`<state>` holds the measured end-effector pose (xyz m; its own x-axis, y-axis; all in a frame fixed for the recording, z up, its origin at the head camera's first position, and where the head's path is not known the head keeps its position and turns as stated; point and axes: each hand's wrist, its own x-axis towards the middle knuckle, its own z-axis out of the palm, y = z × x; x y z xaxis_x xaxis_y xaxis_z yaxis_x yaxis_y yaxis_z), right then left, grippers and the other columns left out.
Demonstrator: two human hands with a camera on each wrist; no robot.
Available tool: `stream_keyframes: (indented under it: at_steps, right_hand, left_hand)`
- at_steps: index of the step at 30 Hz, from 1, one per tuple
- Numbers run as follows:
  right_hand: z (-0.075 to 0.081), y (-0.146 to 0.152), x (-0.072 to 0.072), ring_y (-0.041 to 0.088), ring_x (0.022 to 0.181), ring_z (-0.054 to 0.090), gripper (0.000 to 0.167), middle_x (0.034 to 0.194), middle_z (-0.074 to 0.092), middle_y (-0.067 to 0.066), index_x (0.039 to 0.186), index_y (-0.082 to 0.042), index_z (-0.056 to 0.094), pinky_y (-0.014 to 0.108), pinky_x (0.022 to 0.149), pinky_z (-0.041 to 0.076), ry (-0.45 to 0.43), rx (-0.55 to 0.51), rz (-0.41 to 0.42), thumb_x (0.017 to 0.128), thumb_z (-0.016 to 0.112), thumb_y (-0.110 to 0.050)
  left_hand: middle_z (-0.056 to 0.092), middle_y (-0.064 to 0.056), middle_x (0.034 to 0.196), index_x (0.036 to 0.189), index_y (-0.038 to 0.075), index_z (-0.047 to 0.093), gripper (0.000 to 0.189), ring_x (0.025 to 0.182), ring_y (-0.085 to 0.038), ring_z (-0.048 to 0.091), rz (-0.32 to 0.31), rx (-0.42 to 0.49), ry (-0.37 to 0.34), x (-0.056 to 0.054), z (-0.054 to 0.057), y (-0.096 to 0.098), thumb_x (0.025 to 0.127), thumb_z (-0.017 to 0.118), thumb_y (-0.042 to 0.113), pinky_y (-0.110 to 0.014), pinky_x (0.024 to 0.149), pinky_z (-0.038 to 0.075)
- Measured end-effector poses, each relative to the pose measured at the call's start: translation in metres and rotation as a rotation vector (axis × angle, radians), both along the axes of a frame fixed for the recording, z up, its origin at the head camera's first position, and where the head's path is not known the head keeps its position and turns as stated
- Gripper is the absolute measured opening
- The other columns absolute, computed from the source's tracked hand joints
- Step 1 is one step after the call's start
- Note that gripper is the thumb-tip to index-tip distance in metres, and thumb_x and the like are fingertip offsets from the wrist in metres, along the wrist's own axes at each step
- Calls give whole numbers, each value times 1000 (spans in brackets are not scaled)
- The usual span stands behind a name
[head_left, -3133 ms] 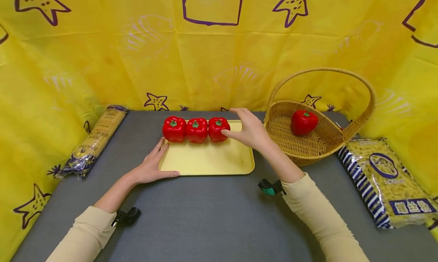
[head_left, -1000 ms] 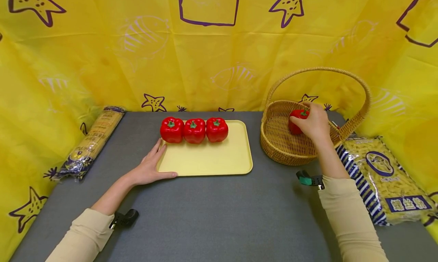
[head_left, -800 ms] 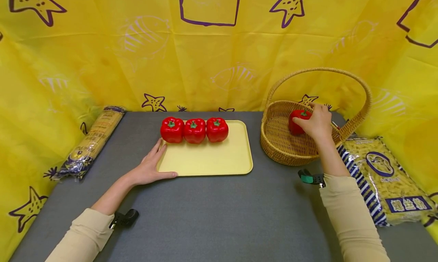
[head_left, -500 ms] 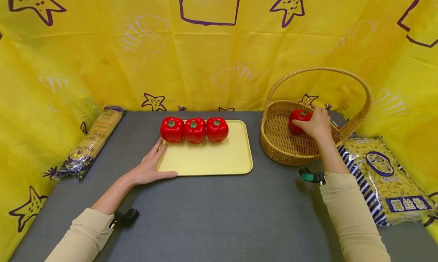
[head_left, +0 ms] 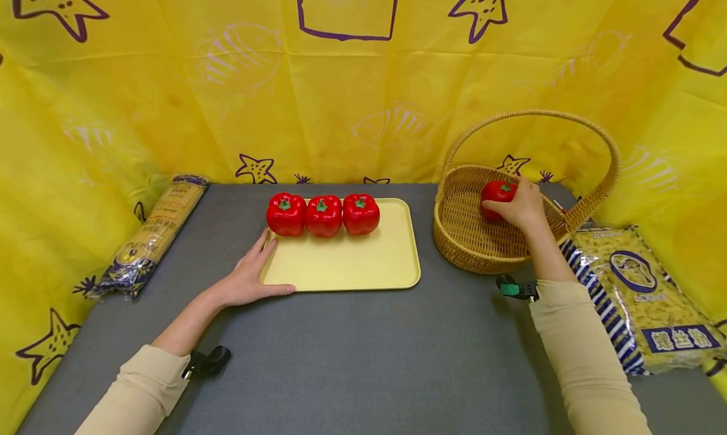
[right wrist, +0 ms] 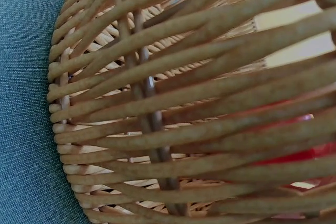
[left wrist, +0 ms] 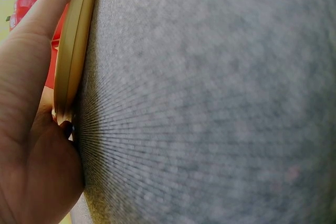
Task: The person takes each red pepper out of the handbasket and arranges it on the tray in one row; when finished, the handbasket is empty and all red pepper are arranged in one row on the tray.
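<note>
My right hand [head_left: 527, 206] reaches into a wicker basket [head_left: 471, 258] and grips a red bell pepper [head_left: 495, 192] with a green stem, thumb on its near side. Its farther fingers are partly hidden. Through the weave in the right wrist view, red of the pepper [right wrist: 294, 155] shows. Three more red bell peppers [head_left: 324, 217] stand in a row along the back left of a pale yellow tray [head_left: 363, 264]. Against the tray's left end rests my left hand [head_left: 250, 280], fingers spread along the side and thumb at the front edge.
A long packet of noodles [head_left: 161, 233] lies at the table's left. Right of the basket is a bulky yellow bag with blue stripes [head_left: 642, 302]. The basket's tall handle [head_left: 534, 113] arches overhead. Yellow patterned cloth [head_left: 341, 107] walls in the grey table [head_left: 363, 359].
My right hand has gone from beside the tray's rightmost pepper into the basket, onto the pepper lying there. Over the last second it barely shifts. My left hand stays at the tray.
</note>
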<state>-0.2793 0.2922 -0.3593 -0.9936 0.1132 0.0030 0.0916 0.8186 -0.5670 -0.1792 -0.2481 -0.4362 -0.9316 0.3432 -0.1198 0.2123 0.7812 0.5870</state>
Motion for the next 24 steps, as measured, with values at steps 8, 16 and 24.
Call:
stream_keyframes:
  at_steps: [8,16,24]
  right_hand:
    - [-5,0,-3,58,128,28,97,141,22,43,150,10,11,66,102,29,1,-29,-4,87,70,-34]
    - [-5,1,-4,57,132,24,96,144,22,42,151,11,9,66,104,28,0,-33,27,88,70,-30]
    - [-4,-2,-1,56,131,27,94,143,28,40,149,12,16,65,105,27,36,-35,21,86,72,-28]
  left_hand:
    - [-11,-18,161,155,-1,9,114,145,-44,2,-1,2,4,0,-1,0,79,73,56,-73,104,9]
    - [-11,-18,161,155,0,9,114,145,-44,2,0,4,3,0,-1,0,79,73,56,-73,104,9]
    - [-11,-18,161,155,-1,9,114,145,-44,1,-1,2,2,0,-1,-1,79,73,56,-73,105,9]
